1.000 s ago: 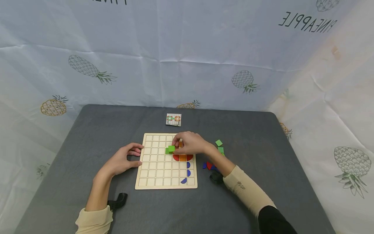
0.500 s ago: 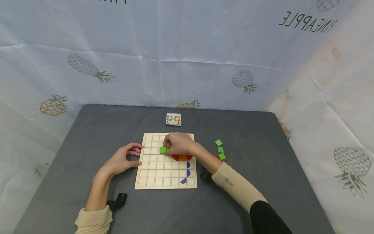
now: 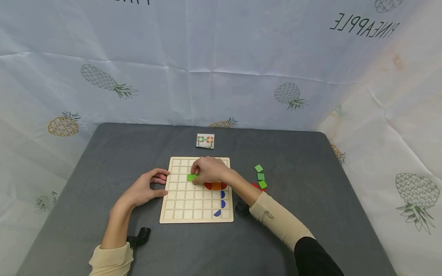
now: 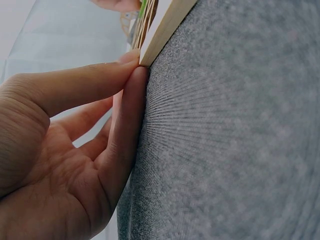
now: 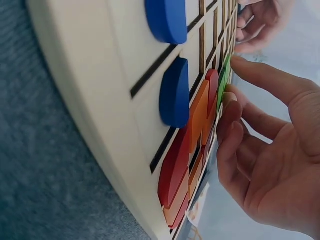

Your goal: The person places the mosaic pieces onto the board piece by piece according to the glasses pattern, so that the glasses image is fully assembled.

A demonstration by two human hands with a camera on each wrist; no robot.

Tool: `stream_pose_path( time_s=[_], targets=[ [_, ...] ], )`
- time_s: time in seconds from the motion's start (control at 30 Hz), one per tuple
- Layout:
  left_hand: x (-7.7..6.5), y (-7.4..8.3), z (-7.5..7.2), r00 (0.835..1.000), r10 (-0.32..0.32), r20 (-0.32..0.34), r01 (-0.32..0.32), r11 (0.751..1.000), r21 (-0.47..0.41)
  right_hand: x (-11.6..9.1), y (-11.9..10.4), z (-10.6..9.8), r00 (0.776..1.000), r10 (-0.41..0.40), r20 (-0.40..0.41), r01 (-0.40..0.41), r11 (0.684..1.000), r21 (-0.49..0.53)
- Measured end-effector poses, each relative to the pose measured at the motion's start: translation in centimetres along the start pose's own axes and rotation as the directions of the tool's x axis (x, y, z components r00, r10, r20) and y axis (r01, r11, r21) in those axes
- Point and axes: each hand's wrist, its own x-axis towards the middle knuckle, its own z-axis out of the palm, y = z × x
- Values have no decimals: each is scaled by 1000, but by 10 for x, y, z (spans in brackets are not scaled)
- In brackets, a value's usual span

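Observation:
The wooden grid board [image 3: 184, 204] lies flat on the table. At its left edge my left hand [image 3: 143, 188] rests with thumb and fingertips spread against the rim; in the left wrist view the thumb [image 4: 85, 85] touches the board's corner. My right hand [image 3: 210, 170] is over the upper middle of the board and pinches a green square tile [image 3: 191, 177] at a cell. Another green tile, just right of it, is mostly hidden by the fingers. Red and orange pieces [image 3: 215, 186] sit below the right hand. Blue half-round pieces [image 5: 174, 95] stand in the right-hand columns.
Loose green squares [image 3: 260, 176] lie right of the board, with red pieces [image 3: 255, 185] partly behind the right forearm. A small pattern card [image 3: 205, 141] lies beyond the board. A black wrist device [image 3: 139, 237] is on the left wrist. A pineapple-print curtain [image 3: 221, 57] hangs behind the table.
My right hand has moved left over the board with the green tile and lowered it beside the other green one. The left hand has stayed at the board's edge.

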Motion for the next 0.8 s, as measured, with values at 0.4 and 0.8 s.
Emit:
stream_pose_path(
  time_s=[0.4, 0.8],
  targets=[
    [-2, 1, 1, 1000, 10, -1, -10, 1000, 2, -25, 21, -13, 999, -22, -47, 29, 987, 156],
    [-2, 1, 1, 1000, 14, 5, -14, 1000, -7, -72, 60, -38, 993, 78, -89, -57, 975, 214]
  ],
)
